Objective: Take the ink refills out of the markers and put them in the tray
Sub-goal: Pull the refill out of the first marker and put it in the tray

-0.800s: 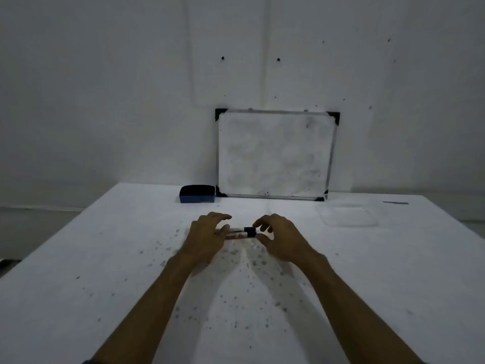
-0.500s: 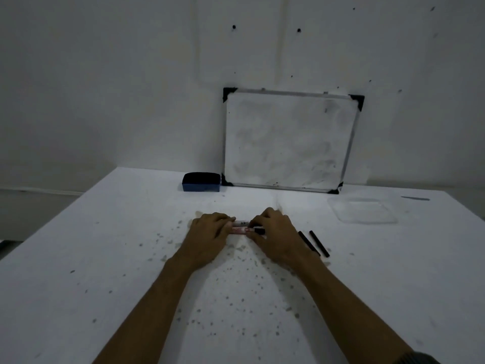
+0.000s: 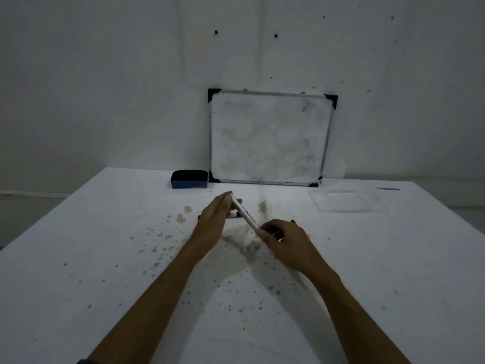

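Note:
A white marker is held slanted above the table between both hands. My left hand grips its far upper end. Closed around its near lower end is my right hand. A second marker with a black end lies on the table behind them, mostly hidden by my left hand. The clear plastic tray sits at the back right of the table, well apart from both hands; nothing shows inside it.
A small whiteboard leans against the wall at the back. A dark blue eraser lies to its left. The white table is speckled with ink spots around my hands. A thin dark item lies far right.
Both hands have lifted a marker off the table and turned it from level to slanted, the right hand drawing nearer. The view has shifted, and the two dark sticks seen earlier are out of sight.

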`<state>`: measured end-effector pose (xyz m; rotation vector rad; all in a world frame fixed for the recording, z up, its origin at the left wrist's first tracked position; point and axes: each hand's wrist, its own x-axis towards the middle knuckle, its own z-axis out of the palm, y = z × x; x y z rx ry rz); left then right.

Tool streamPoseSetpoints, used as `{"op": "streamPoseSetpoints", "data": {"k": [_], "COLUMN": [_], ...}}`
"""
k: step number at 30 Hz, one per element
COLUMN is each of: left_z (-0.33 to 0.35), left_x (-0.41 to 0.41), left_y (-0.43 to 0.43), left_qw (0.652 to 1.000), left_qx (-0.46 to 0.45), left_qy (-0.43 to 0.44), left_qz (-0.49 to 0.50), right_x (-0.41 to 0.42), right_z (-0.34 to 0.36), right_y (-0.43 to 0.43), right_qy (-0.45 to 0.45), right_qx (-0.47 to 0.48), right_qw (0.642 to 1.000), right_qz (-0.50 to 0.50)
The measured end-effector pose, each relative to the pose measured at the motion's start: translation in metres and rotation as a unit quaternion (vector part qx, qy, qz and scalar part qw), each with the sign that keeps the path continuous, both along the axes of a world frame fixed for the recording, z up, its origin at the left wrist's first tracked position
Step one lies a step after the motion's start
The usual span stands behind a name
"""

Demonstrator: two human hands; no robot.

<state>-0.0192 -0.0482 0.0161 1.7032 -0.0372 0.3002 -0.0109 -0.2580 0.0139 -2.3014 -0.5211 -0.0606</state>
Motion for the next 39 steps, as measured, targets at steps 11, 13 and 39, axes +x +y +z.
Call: {"op": "streamPoseSetpoints", "data": {"k": [11,13,39], "left_z": [-0.011,-0.012,-0.023], "left_x": [-0.004,-0.005,-0.017], "left_y": [-0.011,-0.004,0.002], "left_qw": [0.997,0.998,0.937], "left_qx": [-0.015,0.051,0.333], "left_qy": [0.043,0.033,-0.027], "left_qz": [-0.058,-0.031,-0.097], "right_x": [0.005,0.01,0.006], "right_z": [0.021,0.016,-0.008], "right_y": [0.03,0.032,0.018], "right_qy": [0.143,0.1,0.164], "right_qx": [0.112,0.076,0.08], "right_qw": [0.98,0.99,0.974], "right_qz": [0.078,0.058,0.136]}}
